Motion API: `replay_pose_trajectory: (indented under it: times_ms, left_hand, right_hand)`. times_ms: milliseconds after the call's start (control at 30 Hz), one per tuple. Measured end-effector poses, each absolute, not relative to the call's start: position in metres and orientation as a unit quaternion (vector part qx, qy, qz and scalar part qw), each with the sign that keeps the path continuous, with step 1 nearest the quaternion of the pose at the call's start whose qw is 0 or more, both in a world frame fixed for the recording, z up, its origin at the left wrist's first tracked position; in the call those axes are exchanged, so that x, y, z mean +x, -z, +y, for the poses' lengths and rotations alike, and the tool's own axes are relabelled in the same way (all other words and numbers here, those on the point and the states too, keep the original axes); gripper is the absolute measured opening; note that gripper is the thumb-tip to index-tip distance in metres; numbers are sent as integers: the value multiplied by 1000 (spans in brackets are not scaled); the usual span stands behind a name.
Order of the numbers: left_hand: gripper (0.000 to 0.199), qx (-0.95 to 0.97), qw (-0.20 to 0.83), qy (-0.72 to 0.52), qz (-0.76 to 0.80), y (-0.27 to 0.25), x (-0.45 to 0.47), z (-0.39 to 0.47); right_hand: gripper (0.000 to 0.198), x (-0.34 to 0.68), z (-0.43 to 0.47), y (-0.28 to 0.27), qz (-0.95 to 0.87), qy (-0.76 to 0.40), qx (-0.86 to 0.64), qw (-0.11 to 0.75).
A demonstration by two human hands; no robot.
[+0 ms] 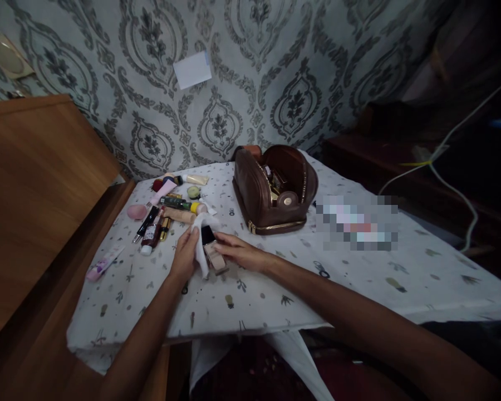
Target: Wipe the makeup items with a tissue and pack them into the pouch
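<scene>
Over the front of the table, my right hand [241,252] grips a foundation bottle [214,257] with a beige body and a black cap. My left hand [185,253] is closed on a white cloth or tissue [201,253], which lies against the bottle's left side. Just behind my hands is a pile of cosmetics, among them a dark green bottle with a yellow cap [177,203], a beige tube [179,215] and a dark red bottle with a white cap [151,234]. To the right, a brown toiletry bag [250,195] stands unzipped with several items inside.
A patterned white tablecloth [271,295] covers the table. A pink tube [102,264] lies near the left edge, beside a wooden panel [37,211]. A blurred-out item [357,223] lies right of the bag. A pale cable [451,136] hangs at far right.
</scene>
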State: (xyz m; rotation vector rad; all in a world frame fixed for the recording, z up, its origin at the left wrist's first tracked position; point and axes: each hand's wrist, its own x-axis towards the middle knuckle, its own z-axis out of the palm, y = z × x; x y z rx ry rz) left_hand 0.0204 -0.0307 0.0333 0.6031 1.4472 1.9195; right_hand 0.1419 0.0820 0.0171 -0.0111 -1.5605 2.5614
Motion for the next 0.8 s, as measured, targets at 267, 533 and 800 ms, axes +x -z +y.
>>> replay_pose_trajectory:
  times_ms: [267, 533, 800]
  left_hand:
    - [58, 229, 326, -705, 586, -25, 19, -34]
    - [54, 316, 182, -652, 664, -21, 15, -34]
    - [52, 344, 146, -638, 673, -32, 20, -34]
  right_hand:
    - [39, 139, 77, -21, -417, -908, -17, 27]
    - [37, 138, 73, -24, -461, -884, -46, 61]
    - [39, 133, 70, -19, -513, -851, -29, 108]
